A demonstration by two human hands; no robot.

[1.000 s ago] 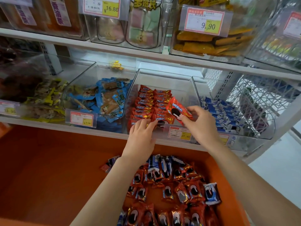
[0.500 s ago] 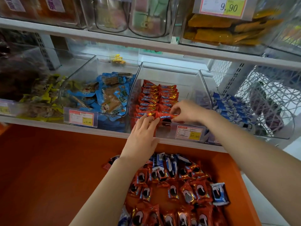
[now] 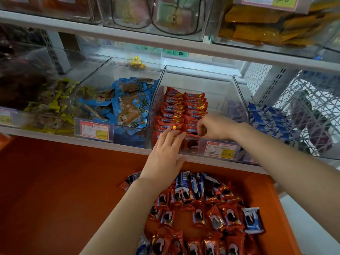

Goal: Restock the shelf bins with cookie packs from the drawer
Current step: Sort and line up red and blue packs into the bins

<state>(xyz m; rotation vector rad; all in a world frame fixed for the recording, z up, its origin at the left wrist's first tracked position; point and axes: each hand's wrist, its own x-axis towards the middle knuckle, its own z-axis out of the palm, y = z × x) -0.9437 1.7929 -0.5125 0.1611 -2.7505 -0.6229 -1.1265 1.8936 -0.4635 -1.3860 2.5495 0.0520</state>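
Both bare forearms reach forward and up. The left hand lies palm down, fingers straight (thumb spread aside). The right hand curls its fingers, pinching a red pack.

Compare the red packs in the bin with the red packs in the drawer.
Bin packs stand on edge in two neat rows; drawer packs lie flat in a loose heap. Bin packs are all red; drawer packs are mixed with blue packs. Both share the red wrapper.
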